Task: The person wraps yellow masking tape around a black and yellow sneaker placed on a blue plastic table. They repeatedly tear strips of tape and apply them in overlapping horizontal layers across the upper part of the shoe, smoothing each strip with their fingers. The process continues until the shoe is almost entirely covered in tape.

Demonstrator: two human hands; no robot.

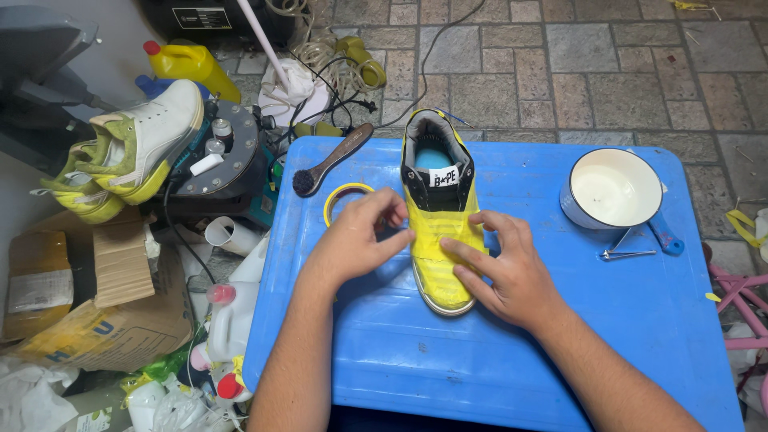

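A sneaker [438, 192] stands on the blue plastic table [496, 360], toe towards me, its upper wrapped in yellow masking tape. My left hand [356, 240] presses on the shoe's left side with fingers bent over the tape. On the shoe's right side lies my right hand [500, 268], fingers flat on the taped toe. A roll of yellow tape [340, 196] lies just beyond my left hand.
A shoe brush [330, 158] lies at the table's far left. A white bowl [612, 190] with a blue handle and metal tweezers [624, 254] sit at the right. Left of the table are a white-and-green sneaker [140, 140], bottles, cardboard boxes and cables.
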